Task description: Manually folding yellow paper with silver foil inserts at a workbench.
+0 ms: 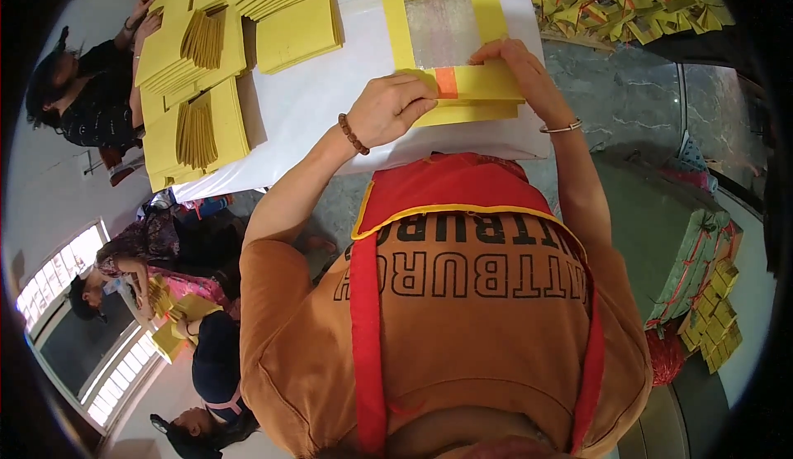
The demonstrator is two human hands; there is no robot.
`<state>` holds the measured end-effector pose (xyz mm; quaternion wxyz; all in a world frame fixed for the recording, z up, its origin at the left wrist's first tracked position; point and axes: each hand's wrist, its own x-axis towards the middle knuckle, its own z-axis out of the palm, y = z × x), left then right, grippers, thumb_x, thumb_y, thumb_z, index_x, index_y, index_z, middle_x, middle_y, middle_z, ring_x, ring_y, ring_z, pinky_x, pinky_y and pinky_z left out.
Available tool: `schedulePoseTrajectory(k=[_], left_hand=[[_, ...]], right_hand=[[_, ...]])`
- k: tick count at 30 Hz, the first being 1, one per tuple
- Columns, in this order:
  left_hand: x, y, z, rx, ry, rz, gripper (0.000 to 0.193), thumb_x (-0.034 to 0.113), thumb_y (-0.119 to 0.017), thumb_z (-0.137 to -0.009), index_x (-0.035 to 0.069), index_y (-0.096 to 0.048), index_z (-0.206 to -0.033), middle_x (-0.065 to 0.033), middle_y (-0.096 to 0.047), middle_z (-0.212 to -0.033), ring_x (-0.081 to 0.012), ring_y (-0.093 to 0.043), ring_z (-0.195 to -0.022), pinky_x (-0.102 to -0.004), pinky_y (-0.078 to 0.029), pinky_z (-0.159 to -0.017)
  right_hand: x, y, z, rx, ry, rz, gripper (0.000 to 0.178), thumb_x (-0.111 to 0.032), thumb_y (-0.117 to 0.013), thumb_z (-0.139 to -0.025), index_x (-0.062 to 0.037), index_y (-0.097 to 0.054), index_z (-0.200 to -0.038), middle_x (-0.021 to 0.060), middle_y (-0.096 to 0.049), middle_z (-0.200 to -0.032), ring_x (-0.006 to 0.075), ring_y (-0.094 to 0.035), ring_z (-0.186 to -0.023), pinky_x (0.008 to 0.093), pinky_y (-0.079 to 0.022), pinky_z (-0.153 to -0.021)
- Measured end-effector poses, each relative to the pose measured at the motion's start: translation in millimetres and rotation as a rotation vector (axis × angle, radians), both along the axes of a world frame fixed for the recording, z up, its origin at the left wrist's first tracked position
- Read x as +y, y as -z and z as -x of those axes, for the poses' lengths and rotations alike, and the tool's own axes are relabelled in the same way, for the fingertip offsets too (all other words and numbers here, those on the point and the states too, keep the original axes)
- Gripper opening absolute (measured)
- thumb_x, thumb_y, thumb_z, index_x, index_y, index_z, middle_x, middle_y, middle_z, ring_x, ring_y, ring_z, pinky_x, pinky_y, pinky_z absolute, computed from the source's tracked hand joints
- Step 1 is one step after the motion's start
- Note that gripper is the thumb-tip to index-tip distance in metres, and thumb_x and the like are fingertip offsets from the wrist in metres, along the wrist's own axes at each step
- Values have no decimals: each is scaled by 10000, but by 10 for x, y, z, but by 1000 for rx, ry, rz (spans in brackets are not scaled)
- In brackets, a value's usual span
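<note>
- You stand at a white table (314,95) in a workroom with a grey stone floor; yellow paper lies stacked over the table's far left part and in a loose heap (628,0) beyond its right edge.
- Right in front of you, at the near edge, sits a small stack of yellow sheets (475,99), each with an orange strip. A single yellow sheet with a silver foil square (442,29) lies flat just beyond it, touching it.
- Your left hand (396,108) is curled, fingertips pinching the stack's near-left corner, likely to steady it.
- Your right hand (516,66) rests fingers-flat on the stack's top-right edge, where it meets the foil sheet, seemingly squaring the sheets up.
- The far stacks (194,62) are fanned and squared in piles, probably sorted batches.
- Hard to make out: how many sheets the stack holds, and whether your right fingers grip a sheet or only press.
- Your apron (438,195) hides the table's near edge.
- A seated person (83,95) at the far left works on the piles; others (165,294) crouch below, partly cut off.
- Bundles (702,285) sit at right, tied with red string.
</note>
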<state>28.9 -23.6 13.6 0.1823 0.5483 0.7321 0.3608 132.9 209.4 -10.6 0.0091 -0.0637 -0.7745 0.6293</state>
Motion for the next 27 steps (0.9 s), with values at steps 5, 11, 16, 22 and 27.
schedulePoseTrajectory(k=[5, 11, 16, 22, 27], left_hand=[[6, 30, 28, -32, -19, 7, 110, 109, -602, -846, 10, -626, -886, -138, -577, -714, -283, -567, -635, -347, -446, -575], [25, -7, 58, -87, -29, 83, 133, 121, -606, -845, -3, -635, -885, -140, -591, -712, -261, -564, -591, -337, -440, -547], [36, -28, 64, -209, -68, 183, 145, 115, -603, -831, -15, -640, -883, -109, -608, -701, -158, -556, -584, -282, -437, -544], [21, -2, 84, -340, -112, 180, 164, 124, -600, -829, -24, -643, -884, -44, -591, -684, -71, -517, -608, -236, -427, -550], [32, 41, 173, -555, -187, 194, 154, 126, -598, -846, -16, -653, -865, 24, -575, -687, -29, -477, -605, -209, -396, -533]], right_hand=[[-26, -43, 12, -58, 34, 8, 449, -301, -258, -991, -45, -626, -977, 60, -591, -1018, 166, -510, -1003, 290, -363, -936], [-20, -5, 12, -63, 36, 5, 487, -343, -235, -994, -38, -614, -1002, 55, -592, -1015, 164, -538, -1003, 286, -385, -928], [-25, -14, 14, -96, 43, 61, 532, -399, -220, -993, -43, -614, -1003, 60, -594, -1035, 163, -535, -1012, 291, -387, -931], [-28, 14, -3, -78, 36, 112, 597, -452, -178, -990, -46, -614, -1011, 59, -588, -1048, 171, -530, -1026, 299, -370, -952], [29, 125, -64, 31, -44, 116, 658, -507, -132, -977, -52, -598, -1065, 69, -565, -1076, 186, -523, -1042, 315, -344, -977]])
